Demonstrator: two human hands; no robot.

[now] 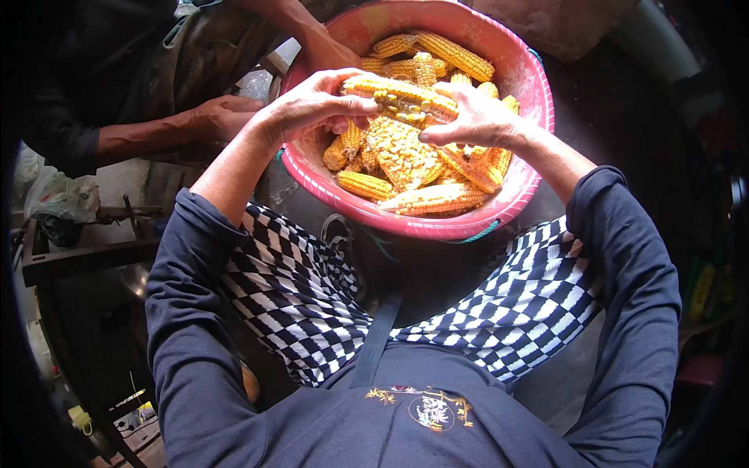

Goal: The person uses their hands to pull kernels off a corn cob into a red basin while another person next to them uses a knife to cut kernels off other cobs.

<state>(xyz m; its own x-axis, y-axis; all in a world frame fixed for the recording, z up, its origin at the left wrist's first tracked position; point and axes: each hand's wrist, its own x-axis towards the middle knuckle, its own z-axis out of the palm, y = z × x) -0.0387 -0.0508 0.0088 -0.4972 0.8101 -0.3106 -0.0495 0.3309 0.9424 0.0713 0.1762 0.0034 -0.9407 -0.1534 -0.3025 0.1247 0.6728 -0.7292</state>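
A partly shelled ear of corn (404, 96) is held level between my two hands above a red plastic basin (363, 213). My left hand (319, 105) grips its left end, thumb along the near side. My right hand (477, 117) holds the right end, fingers around it. Bare cob and a few kernels show on the ear's near side. Below lie loose yellow kernels (404, 149) heaped in the basin, with whole ears around them, such as one ear (433, 199) at the near wall and another (456, 55) at the far side.
Another person's hand (330, 52) reaches to the basin's far left rim; their other hand (225, 120) is left of my left wrist. Teal cord (483, 232) hangs at the basin's rim. A dark wooden frame (88, 257) and a plastic bag (64, 193) stand at the left.
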